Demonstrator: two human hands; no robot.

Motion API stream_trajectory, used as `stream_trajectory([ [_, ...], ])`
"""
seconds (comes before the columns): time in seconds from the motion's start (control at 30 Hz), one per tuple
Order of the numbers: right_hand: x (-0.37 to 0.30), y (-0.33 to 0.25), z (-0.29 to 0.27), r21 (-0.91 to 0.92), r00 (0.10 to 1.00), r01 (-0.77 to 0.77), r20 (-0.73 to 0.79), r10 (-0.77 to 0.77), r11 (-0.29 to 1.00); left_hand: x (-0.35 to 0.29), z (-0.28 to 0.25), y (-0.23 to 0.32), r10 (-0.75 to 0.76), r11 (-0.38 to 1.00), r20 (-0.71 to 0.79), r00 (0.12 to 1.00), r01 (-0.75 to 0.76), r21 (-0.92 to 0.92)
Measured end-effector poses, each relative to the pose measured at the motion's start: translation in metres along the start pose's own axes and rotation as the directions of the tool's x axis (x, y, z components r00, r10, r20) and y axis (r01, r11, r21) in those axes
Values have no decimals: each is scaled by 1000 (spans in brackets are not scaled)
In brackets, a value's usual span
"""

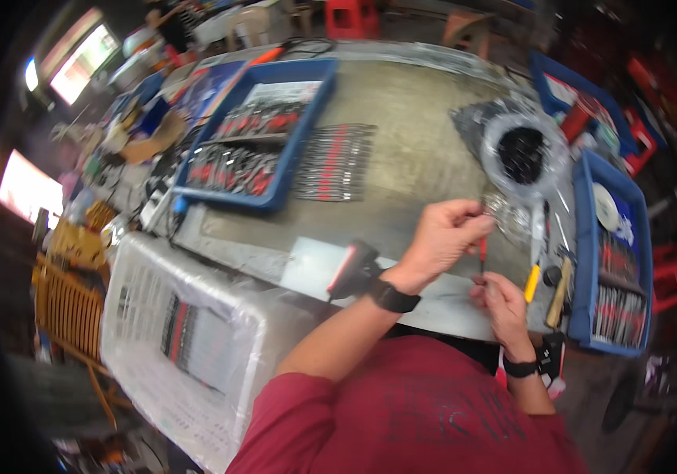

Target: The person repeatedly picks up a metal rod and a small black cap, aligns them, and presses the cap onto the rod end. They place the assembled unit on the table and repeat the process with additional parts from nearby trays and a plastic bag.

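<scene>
While the left grip [450,237] pinches a slim, straight red rod [483,250], the right grip [504,306] holds its dark lower end.

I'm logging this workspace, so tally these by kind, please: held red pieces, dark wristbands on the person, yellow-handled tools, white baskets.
Held red piece: 1
Dark wristbands: 2
Yellow-handled tool: 1
White basket: 1
Total: 5
</scene>
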State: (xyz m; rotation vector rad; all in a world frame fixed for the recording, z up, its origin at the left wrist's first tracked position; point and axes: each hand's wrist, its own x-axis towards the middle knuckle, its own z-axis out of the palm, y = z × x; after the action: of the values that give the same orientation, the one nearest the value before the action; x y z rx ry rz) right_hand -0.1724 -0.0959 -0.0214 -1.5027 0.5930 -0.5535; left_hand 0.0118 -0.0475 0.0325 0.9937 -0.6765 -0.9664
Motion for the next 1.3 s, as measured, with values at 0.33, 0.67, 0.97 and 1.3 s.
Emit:
stream_trajectory([
  [0.33,3,-9,15,167,998,-39,52,31,985,-13,-10,-17,-119,989,-39,992,115,-89],
  [0.67,5,-24,-2,142,996,-39,-77,50,989,-16,-9,-12,-227,964,-25,973,229,136],
  [0.97,3,-38,-30,-550,926,339,51,-375,763,-25,10,-1,331,225,579,745,-658,718],
  [1.3,-13,-54,-53,-647,829,463,74,-555,606,-31,17,2,103,355,582,807,-576,736],
])
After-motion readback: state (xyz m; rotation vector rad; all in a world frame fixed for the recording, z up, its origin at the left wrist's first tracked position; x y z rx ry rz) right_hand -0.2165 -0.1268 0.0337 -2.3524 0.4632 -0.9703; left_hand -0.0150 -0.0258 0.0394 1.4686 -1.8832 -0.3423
